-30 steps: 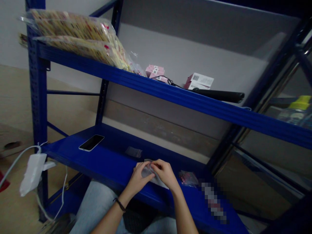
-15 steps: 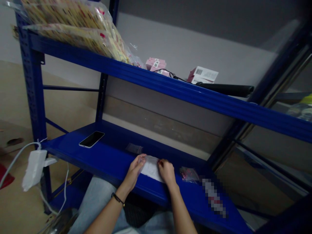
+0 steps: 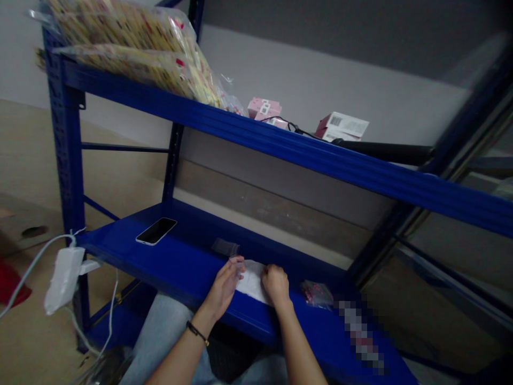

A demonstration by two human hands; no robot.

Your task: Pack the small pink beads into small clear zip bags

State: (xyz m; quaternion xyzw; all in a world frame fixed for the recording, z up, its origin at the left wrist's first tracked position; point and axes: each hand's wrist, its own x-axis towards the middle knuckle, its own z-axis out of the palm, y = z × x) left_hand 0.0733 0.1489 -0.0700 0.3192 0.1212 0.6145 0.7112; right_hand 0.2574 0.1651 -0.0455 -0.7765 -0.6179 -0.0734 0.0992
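Parted vs 1s ago: L hand (image 3: 224, 286) grasping clear plastic (image 3: 239, 263), R hand (image 3: 276, 283) fingers curled, contents unclear; I'd keep plastic steady.

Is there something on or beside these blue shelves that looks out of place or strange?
The white power strip looks odd: it seems to hang beside the left end of the blue lower shelf instead of resting on it. I see no spill.

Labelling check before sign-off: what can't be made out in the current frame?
Head view:
- Right hand: its back hides the fingertips.
- White flat item: right end covered by that hand.
- Small clear bag: reddish contents too small, blurred.
- Lower-right item: pixelated.
- Upper-left bags: cut by top edge.
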